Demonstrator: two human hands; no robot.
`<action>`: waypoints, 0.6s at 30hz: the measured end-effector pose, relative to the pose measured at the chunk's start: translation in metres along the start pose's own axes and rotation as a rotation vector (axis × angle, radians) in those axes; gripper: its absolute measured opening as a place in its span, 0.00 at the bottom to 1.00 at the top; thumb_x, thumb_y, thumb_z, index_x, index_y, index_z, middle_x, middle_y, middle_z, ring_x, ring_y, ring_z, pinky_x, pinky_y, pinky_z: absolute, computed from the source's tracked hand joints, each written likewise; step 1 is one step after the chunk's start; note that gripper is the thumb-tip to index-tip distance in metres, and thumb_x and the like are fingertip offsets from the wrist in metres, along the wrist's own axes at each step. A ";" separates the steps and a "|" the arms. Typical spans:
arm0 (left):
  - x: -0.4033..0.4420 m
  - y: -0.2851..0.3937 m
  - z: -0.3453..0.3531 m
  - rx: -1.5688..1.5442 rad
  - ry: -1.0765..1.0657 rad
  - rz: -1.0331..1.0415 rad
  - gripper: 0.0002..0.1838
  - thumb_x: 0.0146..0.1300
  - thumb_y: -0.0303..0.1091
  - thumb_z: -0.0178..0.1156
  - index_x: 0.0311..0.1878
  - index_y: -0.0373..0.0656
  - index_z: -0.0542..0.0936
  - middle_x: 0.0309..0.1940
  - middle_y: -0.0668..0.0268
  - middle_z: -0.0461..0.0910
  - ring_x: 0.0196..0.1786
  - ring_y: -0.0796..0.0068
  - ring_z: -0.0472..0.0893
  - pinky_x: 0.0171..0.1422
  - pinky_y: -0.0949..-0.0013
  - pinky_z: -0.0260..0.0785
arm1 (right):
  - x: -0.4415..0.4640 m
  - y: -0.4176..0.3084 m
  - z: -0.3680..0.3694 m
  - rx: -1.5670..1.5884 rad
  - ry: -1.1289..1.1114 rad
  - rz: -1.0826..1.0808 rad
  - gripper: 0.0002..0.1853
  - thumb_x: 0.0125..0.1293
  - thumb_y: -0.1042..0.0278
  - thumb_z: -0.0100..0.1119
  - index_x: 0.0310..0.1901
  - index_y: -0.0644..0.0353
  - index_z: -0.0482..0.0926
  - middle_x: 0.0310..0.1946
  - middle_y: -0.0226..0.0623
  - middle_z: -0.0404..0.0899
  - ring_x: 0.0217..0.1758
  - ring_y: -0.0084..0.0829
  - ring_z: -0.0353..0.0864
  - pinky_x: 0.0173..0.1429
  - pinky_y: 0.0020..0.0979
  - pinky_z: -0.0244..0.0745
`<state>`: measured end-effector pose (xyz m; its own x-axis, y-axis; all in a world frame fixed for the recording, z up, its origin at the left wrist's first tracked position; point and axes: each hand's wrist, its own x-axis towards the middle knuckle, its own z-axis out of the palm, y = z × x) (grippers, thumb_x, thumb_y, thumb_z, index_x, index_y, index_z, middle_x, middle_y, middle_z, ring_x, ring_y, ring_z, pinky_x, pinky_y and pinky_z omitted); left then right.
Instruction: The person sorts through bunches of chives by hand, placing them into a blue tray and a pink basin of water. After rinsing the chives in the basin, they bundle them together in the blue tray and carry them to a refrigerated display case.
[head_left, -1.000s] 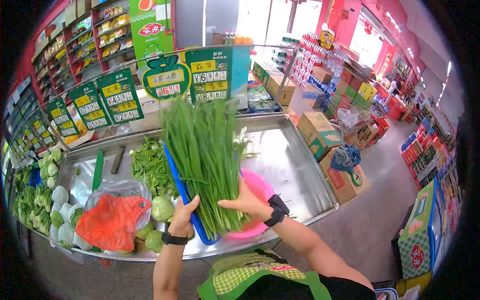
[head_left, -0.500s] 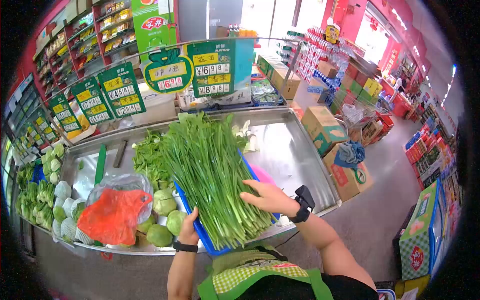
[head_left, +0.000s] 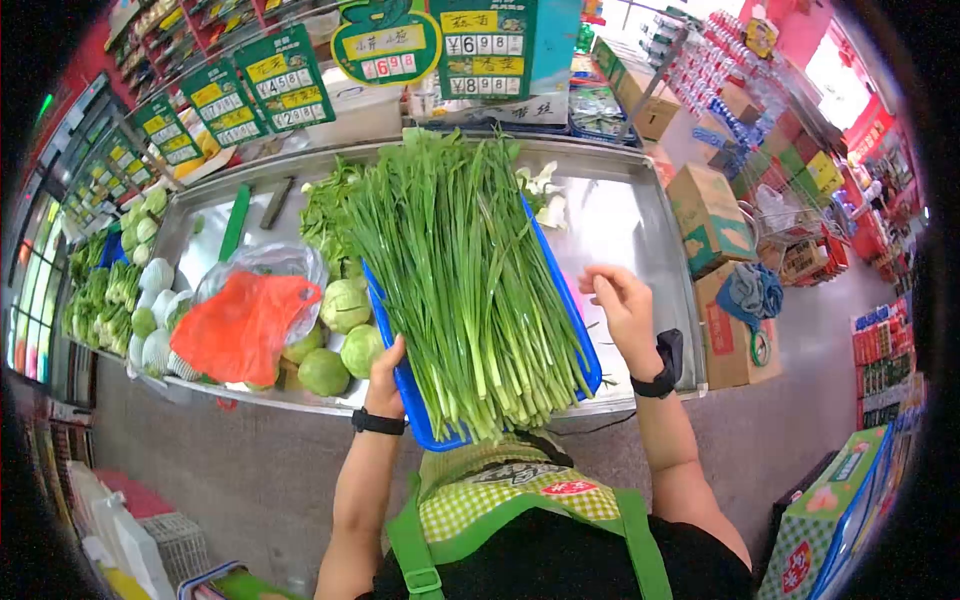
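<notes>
A large bundle of Chinese chives point(head_left: 465, 270) lies in a shallow blue tray point(head_left: 591, 366), white-green stem ends toward my body. At the tray's left rim, my left hand point(head_left: 386, 382) grips the edge, its thumb showing on top and its other fingers mostly hidden. My right hand point(head_left: 622, 308) hangs to the right of the tray, holding nothing, with fingers loosely bent and apart. Beside the tray's left side sit several round green cabbages point(head_left: 347, 304). Leafy greens point(head_left: 322, 215) lie behind them, partly covered by the chives.
The metal display counter point(head_left: 620, 225) spans beneath the tray. On its left are a red plastic bag point(head_left: 245, 325), foam-netted produce point(head_left: 152, 310) and a green divider strip point(head_left: 235, 222). Price signs point(head_left: 486, 50) hang behind. Cardboard boxes point(head_left: 712, 225) and a cloth point(head_left: 750, 292) stand to the right.
My right hand has come off the chives and moved right, clear of the tray. My left hand still grips the tray's left rim. The view has tilted further down.
</notes>
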<state>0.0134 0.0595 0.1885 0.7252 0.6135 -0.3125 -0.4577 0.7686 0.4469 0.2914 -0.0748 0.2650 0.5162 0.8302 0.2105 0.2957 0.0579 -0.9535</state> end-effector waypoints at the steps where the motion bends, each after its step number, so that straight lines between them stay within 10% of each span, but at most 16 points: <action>1: 0.001 -0.003 -0.001 -0.022 -0.010 -0.010 0.20 0.61 0.41 0.53 0.53 0.39 0.70 0.47 0.58 0.75 0.47 0.64 0.76 0.52 0.61 0.70 | 0.002 0.012 -0.002 0.008 0.084 0.068 0.13 0.63 0.69 0.49 0.46 0.68 0.73 0.36 0.36 0.79 0.34 0.21 0.77 0.39 0.22 0.72; 8: -0.013 -0.012 -0.007 -0.020 0.126 0.056 0.20 0.62 0.40 0.51 0.54 0.39 0.68 0.48 0.59 0.74 0.47 0.66 0.76 0.53 0.63 0.69 | 0.001 0.046 0.017 0.619 -0.426 0.668 0.20 0.66 0.56 0.46 0.50 0.64 0.71 0.41 0.32 0.77 0.41 0.21 0.75 0.45 0.25 0.72; 18: -0.056 0.005 -0.027 -0.131 0.143 0.086 0.31 0.61 0.58 0.45 0.58 0.44 0.66 0.52 0.62 0.72 0.51 0.67 0.73 0.54 0.62 0.68 | -0.025 0.054 0.061 0.622 -0.492 0.527 0.18 0.67 0.58 0.45 0.48 0.65 0.71 0.39 0.28 0.76 0.37 0.18 0.74 0.41 0.23 0.71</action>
<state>-0.0430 0.0338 0.1857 0.6047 0.6898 -0.3980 -0.5844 0.7239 0.3668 0.2452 -0.0585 0.1953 0.0229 0.9658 -0.2584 -0.4323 -0.2235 -0.8736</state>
